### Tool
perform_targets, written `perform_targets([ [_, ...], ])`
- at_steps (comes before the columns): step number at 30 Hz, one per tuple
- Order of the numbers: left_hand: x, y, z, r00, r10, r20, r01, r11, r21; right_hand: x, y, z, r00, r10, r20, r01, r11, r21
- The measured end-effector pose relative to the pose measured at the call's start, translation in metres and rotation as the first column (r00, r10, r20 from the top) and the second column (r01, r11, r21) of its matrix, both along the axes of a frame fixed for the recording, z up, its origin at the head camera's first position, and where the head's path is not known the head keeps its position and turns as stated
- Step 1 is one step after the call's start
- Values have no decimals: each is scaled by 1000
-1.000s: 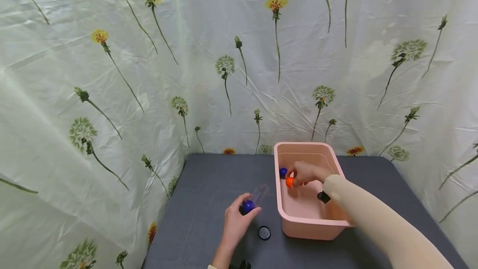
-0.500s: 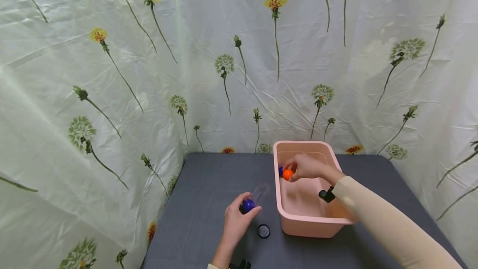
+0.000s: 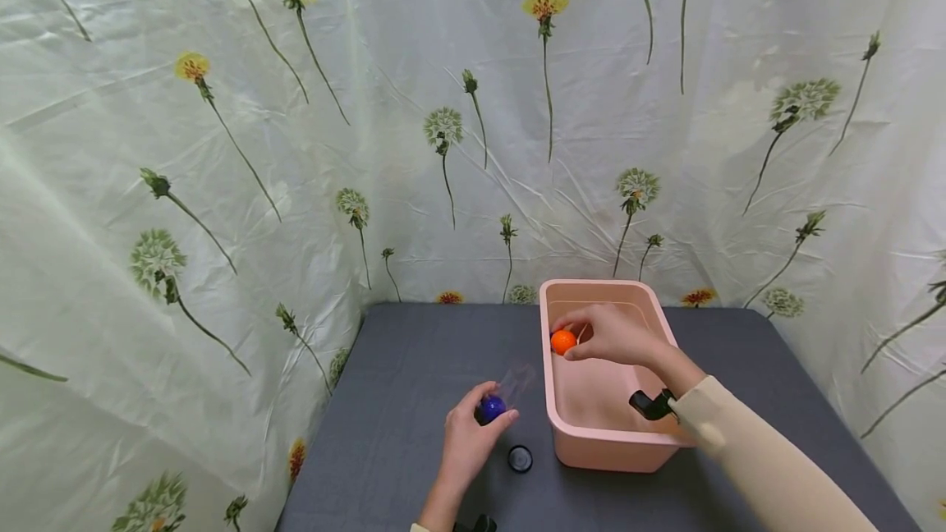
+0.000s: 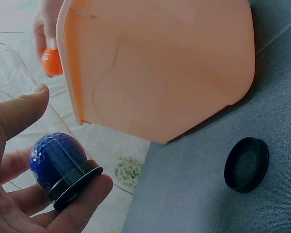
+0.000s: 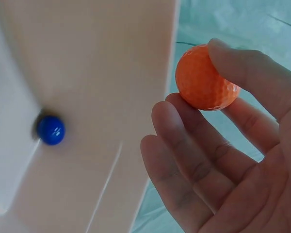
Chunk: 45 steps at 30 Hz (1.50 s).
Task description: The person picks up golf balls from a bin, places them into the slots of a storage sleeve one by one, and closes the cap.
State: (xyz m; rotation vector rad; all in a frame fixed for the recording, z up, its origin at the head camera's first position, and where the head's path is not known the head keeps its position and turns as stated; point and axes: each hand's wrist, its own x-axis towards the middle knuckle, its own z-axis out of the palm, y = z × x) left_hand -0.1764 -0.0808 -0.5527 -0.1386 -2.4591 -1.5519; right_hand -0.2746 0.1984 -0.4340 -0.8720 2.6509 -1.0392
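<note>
My left hand holds a clear plastic tube, tilted, above the table left of the pink bin. Inside its lower end sits a blue golf ball, against a black end cap. The tube's far end looks uncovered in the left wrist view. My right hand pinches an orange golf ball between thumb and fingers, at the bin's left rim. Another blue ball lies in the bin's corner in the right wrist view; in the head view the right hand and orange ball hide it.
A round black lid lies on the dark grey table between the left hand and the bin. A flower-patterned curtain hangs behind and at the sides. Black camera mounts sit at the wrists.
My right hand has lifted the orange golf ball from inside the bin and moved it up and left towards the rim. The left hand with the tube stays about where it was.
</note>
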Motion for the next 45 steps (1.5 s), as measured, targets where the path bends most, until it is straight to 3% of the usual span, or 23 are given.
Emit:
perform_targets([
  [9,1,2,3,999,-1,32,1,1000,-27,29,-15,9,999,33,-41,-36,996,-77],
  [15,1,3,7,1000,-13,24,14,999,-42,37,-25,10,997,71,-31,-74,990,-116],
  [31,2,1,8,999,-22,32,25,996,-87,43,-37,10,990,142,14,-138,980,-144],
  [45,3,0,7,996,-20,89,25,998,-57,38,-30,10,993,114,-27,-117,982,-145],
])
